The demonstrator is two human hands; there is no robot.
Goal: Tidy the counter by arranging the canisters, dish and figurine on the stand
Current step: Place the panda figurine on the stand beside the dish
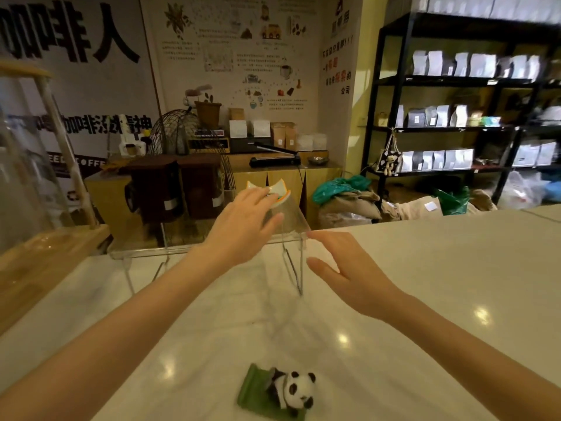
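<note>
My left hand [243, 229] grips a small cat-shaped dish [274, 189], white with an orange rim, just above the right end of the clear acrylic stand [182, 249]. Two dark brown canisters [158, 189] stand side by side on the left part of the stand. My right hand [346, 268] is open, palm facing left, with a fingertip at the stand's right corner. A panda figurine [291, 390] on a green base lies on the white counter close to me, apart from both hands.
A wooden frame with tall glassware [33, 177] stands on the counter at the far left. Behind the counter are a low cabinet with a fan [176, 132] and boxes, sacks on the floor, and black shelving [455, 126] with pouches at the right.
</note>
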